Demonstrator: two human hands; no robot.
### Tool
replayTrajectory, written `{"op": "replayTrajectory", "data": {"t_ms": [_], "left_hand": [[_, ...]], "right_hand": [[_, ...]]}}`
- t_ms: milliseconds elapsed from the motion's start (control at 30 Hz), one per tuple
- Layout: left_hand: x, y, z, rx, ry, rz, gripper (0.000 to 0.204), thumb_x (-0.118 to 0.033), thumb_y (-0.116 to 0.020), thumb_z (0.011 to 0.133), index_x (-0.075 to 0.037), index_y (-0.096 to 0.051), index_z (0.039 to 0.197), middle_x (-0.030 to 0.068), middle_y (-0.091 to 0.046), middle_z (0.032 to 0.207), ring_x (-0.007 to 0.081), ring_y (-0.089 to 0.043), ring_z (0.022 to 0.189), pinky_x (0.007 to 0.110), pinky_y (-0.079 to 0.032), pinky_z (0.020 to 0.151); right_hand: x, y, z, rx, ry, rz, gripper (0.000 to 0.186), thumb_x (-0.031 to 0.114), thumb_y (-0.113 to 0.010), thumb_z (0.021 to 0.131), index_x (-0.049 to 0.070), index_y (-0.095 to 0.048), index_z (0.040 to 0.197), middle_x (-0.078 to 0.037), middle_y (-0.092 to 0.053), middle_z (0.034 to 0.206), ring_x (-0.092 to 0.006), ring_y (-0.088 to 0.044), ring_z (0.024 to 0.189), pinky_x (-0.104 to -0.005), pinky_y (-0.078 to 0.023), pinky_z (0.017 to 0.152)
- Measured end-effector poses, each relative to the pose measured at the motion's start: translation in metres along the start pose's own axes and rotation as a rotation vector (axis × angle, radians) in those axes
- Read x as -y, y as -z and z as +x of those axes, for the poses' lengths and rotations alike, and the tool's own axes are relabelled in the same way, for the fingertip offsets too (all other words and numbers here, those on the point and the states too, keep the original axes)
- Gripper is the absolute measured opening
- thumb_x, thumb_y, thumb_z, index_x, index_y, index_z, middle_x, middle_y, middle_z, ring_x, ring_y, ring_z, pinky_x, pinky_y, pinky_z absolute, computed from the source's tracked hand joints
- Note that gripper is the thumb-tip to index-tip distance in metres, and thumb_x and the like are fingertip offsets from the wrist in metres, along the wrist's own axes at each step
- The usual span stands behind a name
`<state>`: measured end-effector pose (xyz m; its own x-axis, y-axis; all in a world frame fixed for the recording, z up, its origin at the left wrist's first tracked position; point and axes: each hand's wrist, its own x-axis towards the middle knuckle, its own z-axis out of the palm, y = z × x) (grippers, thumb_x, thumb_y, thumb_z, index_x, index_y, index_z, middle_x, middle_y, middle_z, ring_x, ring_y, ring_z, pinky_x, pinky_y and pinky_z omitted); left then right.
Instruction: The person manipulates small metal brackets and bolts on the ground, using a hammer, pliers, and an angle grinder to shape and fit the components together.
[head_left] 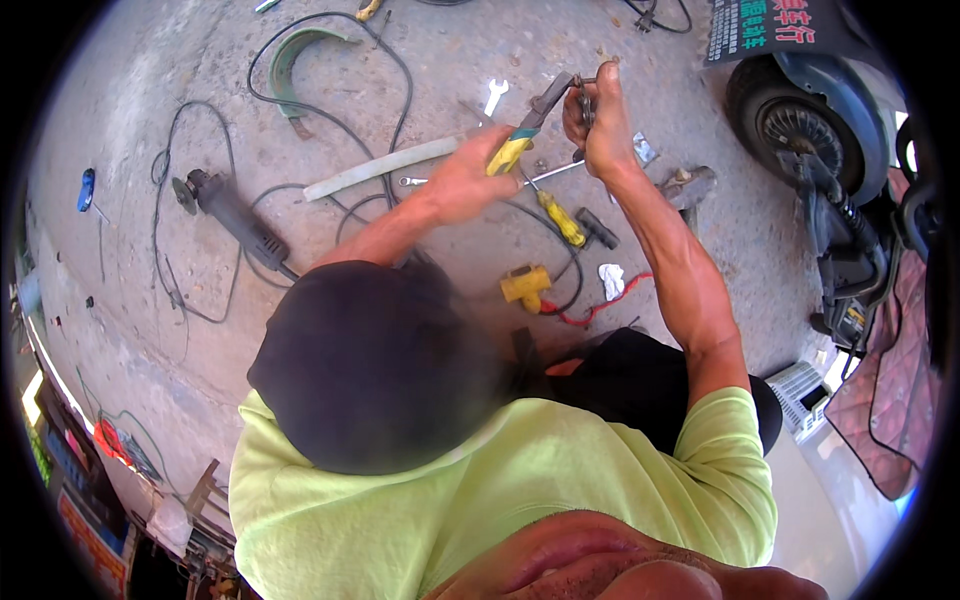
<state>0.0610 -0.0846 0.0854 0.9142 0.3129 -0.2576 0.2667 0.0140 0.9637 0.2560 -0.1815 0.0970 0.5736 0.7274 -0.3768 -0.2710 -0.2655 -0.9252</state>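
My left hand (465, 175) grips the yellow and teal handles of pliers (520, 140), whose dark jaws reach up to a small metal part (586, 100). My right hand (607, 135) holds that part between thumb and fingers; its exact shape is too small to make out. Below them on the concrete floor lie a long pale grey strip (370, 168), a white open-end wrench (496, 95), a ring spanner (410, 181), a yellow-handled screwdriver (560, 217) and a black T-shaped tool (598, 228).
An angle grinder (235, 220) with its cable lies to the left, near a curved green piece (293, 65). A yellow tool (523, 287), red cable (578, 318) and hammer-like tool (690, 188) lie nearer right. A scooter wheel (785, 115) stands at the right, above a white plastic grille (798, 393).
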Motion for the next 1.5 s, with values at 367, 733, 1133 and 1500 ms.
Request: {"op": "replayTrajectory", "data": {"t_ms": [367,733,1133,1500], "left_hand": [[-0.003,0.011,0.0,-0.192,-0.206,0.387,0.057,-0.015,-0.064,0.08,0.001,-0.051,0.133,0.0182,-0.061,0.112,0.0289,-0.062,0.105,0.038,-0.048,0.094],[-0.009,0.021,-0.008,0.256,0.157,-0.401,0.055,-0.013,-0.065,0.084,-0.003,-0.052,0.136,0.0053,-0.061,0.102,0.0152,-0.06,0.089,0.031,-0.05,0.082],[-0.007,0.016,-0.004,0.125,-0.13,0.103,0.073,-0.018,-0.061,0.092,-0.001,-0.028,0.156,0.0161,-0.057,0.129,0.0254,-0.055,0.121,0.038,-0.04,0.107],[-0.027,0.009,-0.009,0.065,-0.179,0.232,0.078,-0.019,-0.06,0.092,0.002,-0.022,0.157,0.0237,-0.049,0.144,0.0326,-0.051,0.132,0.041,-0.036,0.113]], "right_hand": [[0.02,0.003,-0.01,0.076,0.377,-0.29,0.06,0.053,-0.047,0.101,0.0,-0.072,0.093,0.001,-0.061,0.07,-0.0072,-0.049,0.061,-0.026,-0.037,0.055],[0.034,0.001,-0.011,0.038,0.167,-0.262,0.074,0.071,-0.033,0.099,0.005,-0.062,0.082,0.002,-0.05,0.06,-0.0084,-0.042,0.052,-0.028,-0.03,0.05],[0.023,-0.004,-0.008,0.002,0.058,-0.136,0.074,0.075,-0.03,0.098,0.009,-0.059,0.079,0.002,-0.051,0.061,-0.0091,-0.043,0.051,-0.0259,-0.028,0.048],[0.017,-0.002,-0.011,-0.027,0.281,-0.3,0.074,0.069,-0.028,0.101,0.005,-0.062,0.085,0.002,-0.052,0.065,-0.0084,-0.042,0.055,-0.0278,-0.031,0.051]]}}
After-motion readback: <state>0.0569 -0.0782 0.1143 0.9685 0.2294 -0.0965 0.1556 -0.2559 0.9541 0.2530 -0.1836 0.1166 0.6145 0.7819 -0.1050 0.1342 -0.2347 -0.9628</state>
